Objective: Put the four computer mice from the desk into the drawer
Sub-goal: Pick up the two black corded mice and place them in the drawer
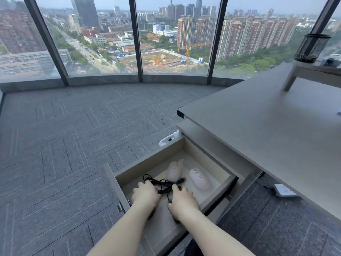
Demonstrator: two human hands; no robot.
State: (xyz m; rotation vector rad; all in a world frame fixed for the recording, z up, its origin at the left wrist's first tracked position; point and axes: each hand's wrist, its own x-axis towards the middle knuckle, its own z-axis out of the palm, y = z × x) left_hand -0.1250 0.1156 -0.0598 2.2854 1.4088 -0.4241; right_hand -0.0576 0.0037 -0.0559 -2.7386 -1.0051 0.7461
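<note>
The drawer point(147, 167) under the grey desk point(258, 130) stands pulled out. Two pale pink mice lie in its far half, one point(174, 171) to the left and one point(199, 179) to the right. Both my hands reach down into the near half. My left hand point(145, 197) and my right hand point(181, 201) each cover a dark mouse, mostly hidden under the palm. A tangle of black cable point(162, 182) lies between my fingertips and the pink mice.
On the desk's far right a riser point(302, 71) carries a black mesh pen cup point(311, 48). A white power strip point(284, 190) lies on the carpet under the desk. Grey carpet stretches left toward floor-to-ceiling windows.
</note>
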